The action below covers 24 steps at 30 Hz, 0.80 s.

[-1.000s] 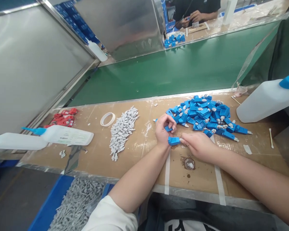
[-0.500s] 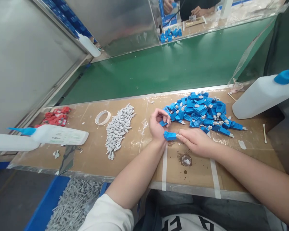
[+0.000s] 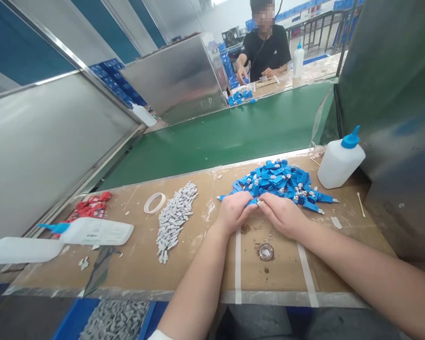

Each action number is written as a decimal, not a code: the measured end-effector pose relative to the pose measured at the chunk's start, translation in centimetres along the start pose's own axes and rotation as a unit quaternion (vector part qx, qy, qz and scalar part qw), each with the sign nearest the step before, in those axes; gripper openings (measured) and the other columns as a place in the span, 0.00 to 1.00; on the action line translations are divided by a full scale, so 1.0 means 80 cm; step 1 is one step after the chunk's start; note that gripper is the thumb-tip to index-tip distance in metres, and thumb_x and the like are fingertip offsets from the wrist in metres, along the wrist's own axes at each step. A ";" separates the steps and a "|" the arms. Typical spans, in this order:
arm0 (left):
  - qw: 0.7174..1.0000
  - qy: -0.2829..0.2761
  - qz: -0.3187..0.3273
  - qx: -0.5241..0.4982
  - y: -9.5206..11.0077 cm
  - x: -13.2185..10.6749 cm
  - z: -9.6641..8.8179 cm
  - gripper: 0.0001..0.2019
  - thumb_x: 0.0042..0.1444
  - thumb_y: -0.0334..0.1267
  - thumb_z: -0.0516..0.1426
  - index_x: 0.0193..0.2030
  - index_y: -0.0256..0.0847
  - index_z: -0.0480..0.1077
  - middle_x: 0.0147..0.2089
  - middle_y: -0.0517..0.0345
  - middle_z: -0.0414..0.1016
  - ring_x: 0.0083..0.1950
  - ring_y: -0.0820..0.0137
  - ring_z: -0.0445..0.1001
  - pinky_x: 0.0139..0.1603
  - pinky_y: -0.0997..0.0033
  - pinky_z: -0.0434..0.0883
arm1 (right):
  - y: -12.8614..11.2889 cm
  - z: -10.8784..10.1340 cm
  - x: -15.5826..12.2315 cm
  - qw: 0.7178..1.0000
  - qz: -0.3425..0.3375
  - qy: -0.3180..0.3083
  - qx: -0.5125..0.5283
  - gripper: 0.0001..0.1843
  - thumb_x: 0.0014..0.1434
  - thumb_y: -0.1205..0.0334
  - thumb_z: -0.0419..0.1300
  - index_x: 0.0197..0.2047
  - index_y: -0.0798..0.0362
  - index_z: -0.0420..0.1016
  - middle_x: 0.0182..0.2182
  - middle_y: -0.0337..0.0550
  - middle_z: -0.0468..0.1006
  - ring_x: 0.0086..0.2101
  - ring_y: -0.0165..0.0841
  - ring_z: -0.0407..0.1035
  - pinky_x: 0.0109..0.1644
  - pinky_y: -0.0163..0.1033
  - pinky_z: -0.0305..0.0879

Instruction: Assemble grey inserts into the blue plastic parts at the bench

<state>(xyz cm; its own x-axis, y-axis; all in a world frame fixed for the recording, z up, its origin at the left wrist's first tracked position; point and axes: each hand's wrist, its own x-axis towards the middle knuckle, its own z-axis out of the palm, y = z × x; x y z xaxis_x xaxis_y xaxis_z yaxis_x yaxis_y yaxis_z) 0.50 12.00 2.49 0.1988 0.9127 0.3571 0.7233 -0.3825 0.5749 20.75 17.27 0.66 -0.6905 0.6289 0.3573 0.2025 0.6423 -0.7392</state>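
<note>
Blue pile (image 3: 278, 182) blocking ahead, white bottle (image 3: 340, 164) farther right, open cardboard (image 3: 199, 231) leftward

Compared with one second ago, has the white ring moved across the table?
No: the white ring still lies just left of the grey pile; only the view has shifted.

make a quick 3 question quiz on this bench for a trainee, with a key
1. True or false: the roll of tape lies to the right of the grey pile.
2. Fill in: the left hand, close beside the right hand, holds a small ____ part.
3. Short answer: what stands upright on the bench, to the right of the blue pile?

Key:
1. False; the roll of tape lies to the left of the grey pile.
2. Blue.
3. A white bottle with a blue cap.
</note>
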 end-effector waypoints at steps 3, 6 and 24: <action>0.998 0.003 0.027 0.061 -0.003 -0.004 -0.002 0.28 0.75 0.54 0.38 0.27 0.42 0.60 0.26 0.58 0.64 0.30 0.68 0.65 0.34 0.66 0.58 | 0.001 0.000 0.001 0.993 -0.049 -0.036 -0.104 0.23 0.78 0.49 0.39 0.40 0.51 0.66 0.33 0.43 0.76 0.32 0.34 0.69 0.33 0.39 0.51; 0.997 -0.015 0.015 0.072 -0.003 -0.001 -0.002 0.28 0.75 0.53 0.40 0.25 0.42 0.56 0.24 0.60 0.61 0.28 0.69 0.63 0.33 0.67 0.57 | 0.008 0.002 0.004 0.987 -0.053 -0.073 -0.136 0.22 0.78 0.49 0.40 0.37 0.51 0.65 0.32 0.42 0.76 0.30 0.33 0.69 0.33 0.38 0.49; 0.977 -0.139 0.035 -0.160 0.050 0.000 -0.030 0.29 0.73 0.60 0.37 0.25 0.42 0.52 0.25 0.62 0.57 0.29 0.71 0.58 0.34 0.68 0.58 | -0.045 -0.057 -0.004 0.969 -0.032 -0.208 0.127 0.25 0.76 0.44 0.47 0.31 0.52 0.59 0.27 0.33 0.59 0.29 0.27 0.56 0.34 0.33 0.53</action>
<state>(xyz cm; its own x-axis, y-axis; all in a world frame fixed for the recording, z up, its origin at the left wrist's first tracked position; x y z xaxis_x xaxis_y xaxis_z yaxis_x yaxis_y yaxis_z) 1.79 10.11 6.55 0.4448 0.8695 0.2148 0.4665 -0.4297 0.7732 23.41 16.76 5.77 -0.9270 0.3261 0.1855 0.0086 0.5128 -0.8585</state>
